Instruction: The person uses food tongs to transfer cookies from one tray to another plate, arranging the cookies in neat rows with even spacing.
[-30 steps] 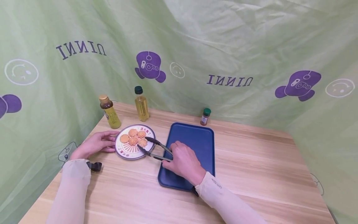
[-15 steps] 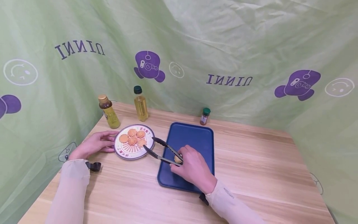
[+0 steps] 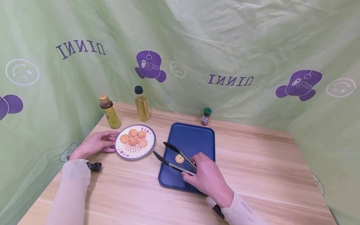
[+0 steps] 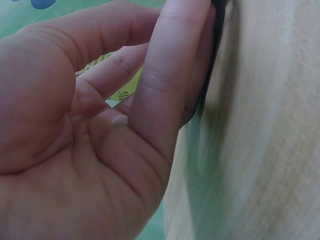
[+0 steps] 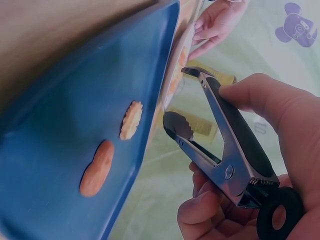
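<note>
You've got your right grip [image 3: 208, 176] wrapped round spread tongs [image 5: 241, 140] over the blue tray [image 3: 191, 137], left grip [image 3: 94, 145] unclamped, fingers just touching the cookie plate [image 3: 149, 147] left of it, probably for steadying.

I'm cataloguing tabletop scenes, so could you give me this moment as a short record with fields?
Left: bare left hand, touching the rim of a round white dark-rimmed plate
Right: bare right hand, holding black-and-silver metal tongs, tips apart
Plate contents: five round golden-brown cookies
Beside plate: blue rectangular tray bearing a pale scalloped cookie and a reddish-brown oblong piece
Far side: clear dark-capped bottle of yellow liquid, tan-capped yellow-labelled bottle, small green-capped jar
</note>
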The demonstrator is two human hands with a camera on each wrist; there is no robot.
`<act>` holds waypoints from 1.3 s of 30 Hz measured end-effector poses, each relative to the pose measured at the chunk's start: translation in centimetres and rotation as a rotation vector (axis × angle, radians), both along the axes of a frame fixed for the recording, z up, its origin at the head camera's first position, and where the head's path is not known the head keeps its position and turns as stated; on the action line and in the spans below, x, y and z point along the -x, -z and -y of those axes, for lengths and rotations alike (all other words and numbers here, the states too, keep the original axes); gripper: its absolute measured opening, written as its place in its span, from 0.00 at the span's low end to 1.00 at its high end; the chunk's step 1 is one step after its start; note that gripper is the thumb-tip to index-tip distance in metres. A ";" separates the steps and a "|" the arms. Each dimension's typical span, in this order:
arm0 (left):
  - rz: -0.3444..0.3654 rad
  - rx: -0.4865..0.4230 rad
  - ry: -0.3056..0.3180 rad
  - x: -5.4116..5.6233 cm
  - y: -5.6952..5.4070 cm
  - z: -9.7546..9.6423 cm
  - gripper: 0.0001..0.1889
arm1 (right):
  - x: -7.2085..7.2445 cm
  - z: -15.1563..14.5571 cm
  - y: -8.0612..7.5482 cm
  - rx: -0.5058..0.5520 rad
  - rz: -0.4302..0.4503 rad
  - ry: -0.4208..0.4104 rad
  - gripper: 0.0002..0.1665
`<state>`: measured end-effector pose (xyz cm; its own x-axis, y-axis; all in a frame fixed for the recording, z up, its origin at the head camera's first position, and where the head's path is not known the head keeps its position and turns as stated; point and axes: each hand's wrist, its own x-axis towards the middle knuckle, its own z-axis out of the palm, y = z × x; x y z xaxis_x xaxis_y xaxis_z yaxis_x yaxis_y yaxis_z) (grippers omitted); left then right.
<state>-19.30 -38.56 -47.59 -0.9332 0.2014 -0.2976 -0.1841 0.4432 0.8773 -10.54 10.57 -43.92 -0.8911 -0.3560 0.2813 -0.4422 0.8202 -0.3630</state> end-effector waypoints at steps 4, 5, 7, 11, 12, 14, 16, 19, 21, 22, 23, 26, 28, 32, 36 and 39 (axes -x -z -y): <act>0.012 -0.001 -0.012 -0.1 -0.2 -0.1 0.35 | -0.9 -1.1 -0.2 -0.013 0.035 0.030 0.27; 0.016 -0.005 -0.018 -0.1 -0.2 -0.1 0.36 | -1.1 -1.4 -0.2 -0.017 0.043 0.038 0.27; 0.020 -0.010 -0.022 -0.2 -0.2 -0.1 0.36 | -1.5 -1.9 -0.2 -0.025 0.061 0.055 0.27; 0.015 0.009 -0.019 -0.1 -0.2 -0.2 0.36 | -2.1 -3.0 -0.3 -0.032 0.107 0.094 0.26; 0.013 0.015 -0.016 -0.1 -0.2 -0.2 0.36 | -2.2 -3.2 -0.3 -0.033 0.118 0.104 0.26; 0.010 0.014 -0.009 0.0 -0.2 -0.2 0.36 | -2.5 -3.8 -0.3 -0.038 0.130 0.120 0.25; 0.008 0.007 -0.005 0.0 -0.2 -0.2 0.36 | -2.7 -4.2 -0.3 -0.046 0.134 0.131 0.25; 0.011 -0.005 -0.003 0.1 -0.2 -0.1 0.36 | -3.0 -4.8 -0.4 -0.055 0.119 0.134 0.24; 0.012 -0.003 -0.003 0.0 -0.2 -0.1 0.36 | -3.2 -5.0 -0.4 -0.059 0.115 0.136 0.24; 0.011 -0.005 0.000 -0.1 -0.3 -0.1 0.36 | -3.2 -5.1 -0.4 -0.061 0.115 0.137 0.24; 0.011 -0.006 0.000 -0.1 -0.3 -0.1 0.36 | -3.2 -5.2 -0.5 -0.064 0.115 0.138 0.24; 0.007 -0.013 0.005 -0.1 -0.3 -0.2 0.36 | -3.2 -5.4 -0.5 -0.073 0.120 0.138 0.25; 0.008 -0.015 0.003 -0.1 -0.2 -0.1 0.35 | -3.2 -5.5 -0.6 -0.077 0.132 0.138 0.25; 0.008 -0.012 0.002 0.0 0.0 -0.1 0.35 | -3.0 -5.7 -0.9 -0.077 0.161 0.139 0.24; 0.005 -0.010 0.002 0.1 0.2 0.0 0.35 | -2.9 -5.9 -1.3 -0.080 0.176 0.137 0.23; 0.009 -0.009 -0.003 0.1 0.2 0.1 0.35 | -2.8 -5.9 -1.4 -0.082 0.182 0.136 0.22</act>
